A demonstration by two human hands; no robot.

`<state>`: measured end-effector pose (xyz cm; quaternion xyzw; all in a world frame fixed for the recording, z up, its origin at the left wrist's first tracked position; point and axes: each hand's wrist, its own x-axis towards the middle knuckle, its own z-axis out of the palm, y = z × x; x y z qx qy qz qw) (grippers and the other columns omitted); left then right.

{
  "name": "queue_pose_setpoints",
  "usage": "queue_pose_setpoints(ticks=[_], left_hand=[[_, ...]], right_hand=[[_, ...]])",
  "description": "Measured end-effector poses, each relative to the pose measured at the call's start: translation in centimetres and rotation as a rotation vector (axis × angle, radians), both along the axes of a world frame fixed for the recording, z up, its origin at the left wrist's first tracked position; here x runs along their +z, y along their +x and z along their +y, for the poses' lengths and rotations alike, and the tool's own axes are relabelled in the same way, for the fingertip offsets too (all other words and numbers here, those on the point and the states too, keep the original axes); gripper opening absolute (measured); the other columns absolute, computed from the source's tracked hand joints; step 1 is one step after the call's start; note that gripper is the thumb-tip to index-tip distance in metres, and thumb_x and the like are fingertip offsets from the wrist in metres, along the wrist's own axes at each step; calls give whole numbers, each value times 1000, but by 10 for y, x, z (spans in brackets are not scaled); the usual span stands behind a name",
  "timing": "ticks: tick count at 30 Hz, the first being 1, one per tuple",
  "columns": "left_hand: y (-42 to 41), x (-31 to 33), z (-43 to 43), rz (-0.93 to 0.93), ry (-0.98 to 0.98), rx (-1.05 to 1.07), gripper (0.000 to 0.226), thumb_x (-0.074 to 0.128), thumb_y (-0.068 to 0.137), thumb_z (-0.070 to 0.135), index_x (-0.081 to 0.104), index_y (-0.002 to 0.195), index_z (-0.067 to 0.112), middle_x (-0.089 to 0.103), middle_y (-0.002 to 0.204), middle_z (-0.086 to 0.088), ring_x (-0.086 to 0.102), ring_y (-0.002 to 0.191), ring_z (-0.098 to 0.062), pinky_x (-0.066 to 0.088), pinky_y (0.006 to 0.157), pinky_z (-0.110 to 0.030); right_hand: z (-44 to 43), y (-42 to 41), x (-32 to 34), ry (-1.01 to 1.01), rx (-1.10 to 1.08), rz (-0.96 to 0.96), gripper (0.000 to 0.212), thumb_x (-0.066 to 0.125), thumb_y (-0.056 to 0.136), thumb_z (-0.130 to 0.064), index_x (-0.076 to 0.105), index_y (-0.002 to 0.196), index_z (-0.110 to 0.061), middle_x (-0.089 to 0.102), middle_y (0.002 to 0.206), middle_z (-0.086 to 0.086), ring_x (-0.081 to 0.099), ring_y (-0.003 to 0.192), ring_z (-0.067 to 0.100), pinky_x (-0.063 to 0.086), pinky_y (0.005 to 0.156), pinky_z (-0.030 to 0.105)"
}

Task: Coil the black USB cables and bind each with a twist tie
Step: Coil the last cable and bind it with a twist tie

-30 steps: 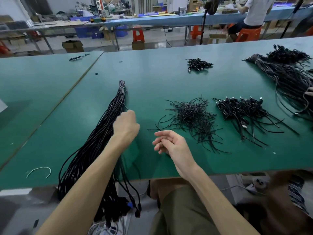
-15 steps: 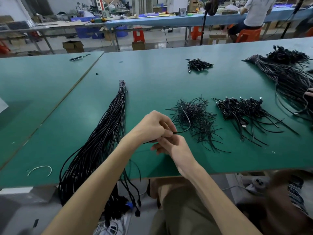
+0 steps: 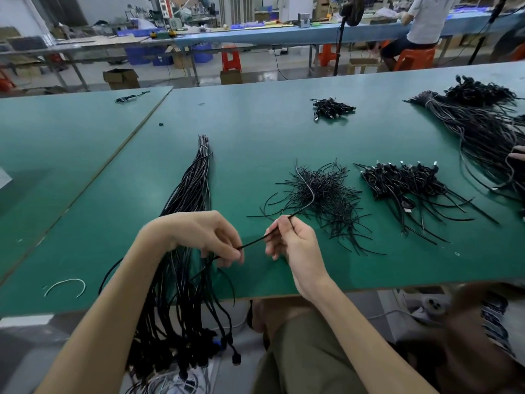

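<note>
A long bundle of black USB cables lies on the green table, its plug ends hanging over the near edge. One black cable runs between my hands and curves up over the pile of black twist ties. My left hand pinches this cable just right of the bundle. My right hand pinches the same cable a short way further along. A heap of coiled, bound cables lies right of the ties.
A small bunch of cables sits at the table's far middle. A large tangled cable heap fills the far right. A white curved tie lies near the front left edge. Benches, stools and a seated person are behind.
My left hand left the bundle and met my right hand with one cable. The hands have since drawn apart, stretching that cable between them.
</note>
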<state>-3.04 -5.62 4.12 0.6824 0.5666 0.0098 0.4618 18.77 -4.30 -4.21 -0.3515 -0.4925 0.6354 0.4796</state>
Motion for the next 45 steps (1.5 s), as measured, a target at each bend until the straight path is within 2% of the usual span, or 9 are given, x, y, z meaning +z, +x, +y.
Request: queue_pose_setpoints(ticks=[4, 9, 14, 19, 25, 30, 34, 38, 45], left_hand=[[10, -8, 2, -146, -21, -4, 7, 76, 92, 24, 80, 92, 18, 75, 79, -4, 70, 73, -14, 48, 62, -19], [36, -8, 5, -522, 16, -8, 8, 71, 96, 17, 75, 92, 10, 72, 78, -7, 68, 69, -16, 46, 58, -19], [59, -1, 14, -1006, 82, 360, 15, 63, 94, 16, 76, 87, 14, 65, 74, 1, 57, 63, -8, 46, 54, -12], [64, 6, 26, -1207, 139, 562, 19, 64, 89, 16, 80, 79, 18, 66, 74, 4, 61, 61, -3, 46, 56, -10], [71, -7, 40, -1176, 148, 652, 13, 70, 86, 17, 77, 93, 8, 71, 82, -1, 66, 69, -7, 51, 57, -11], [71, -35, 45, -1066, 23, 639, 22, 67, 94, 16, 72, 109, 1, 73, 92, -5, 70, 79, -11, 56, 67, -14], [57, -53, 40, -950, -23, 615, 34, 66, 94, 29, 72, 114, 2, 76, 101, -7, 72, 83, -15, 59, 71, -24], [39, -67, 31, -1034, 52, 614, 31, 60, 99, 29, 75, 111, 4, 74, 100, -10, 70, 85, -19, 58, 78, -27], [40, -70, 23, -831, 155, 322, 39, 53, 108, 35, 68, 128, 5, 72, 98, -8, 66, 97, -26, 52, 98, -45]], right_hand=[[1, -1, 2, -15, -9, 50, 39, 44, 110, -32, 60, 87, -6, 67, 74, 7, 59, 56, 17, 45, 52, 25], [-1, -1, 4, -4, 34, 67, 51, 43, 104, -53, 64, 83, -12, 65, 68, 8, 60, 58, 21, 48, 56, 28], [-2, 0, 5, 25, 150, 14, 34, 48, 110, -28, 69, 95, -6, 74, 85, 12, 65, 65, 19, 49, 57, 26], [-5, 1, 9, 127, 338, -97, 25, 51, 109, -16, 73, 106, -5, 79, 101, 11, 74, 83, 23, 54, 67, 24], [-5, 0, 12, 206, 457, -168, 24, 60, 105, -19, 69, 125, -9, 77, 117, 3, 76, 97, 26, 50, 74, 18], [-3, 2, 8, 205, 461, -169, 12, 62, 103, -12, 72, 97, -10, 80, 93, 9, 69, 64, 16, 46, 62, 19], [-2, 3, 8, 158, 362, -22, 18, 58, 104, -16, 68, 91, -7, 71, 74, 7, 55, 59, 17, 46, 57, 19], [5, 10, 6, -156, 100, 320, 20, 57, 97, -23, 62, 91, -5, 53, 63, -1, 43, 57, 10, 37, 52, 17], [2, 5, 2, -15, 91, 92, 27, 56, 106, -21, 75, 88, -15, 64, 71, 4, 53, 61, 12, 44, 56, 19]])
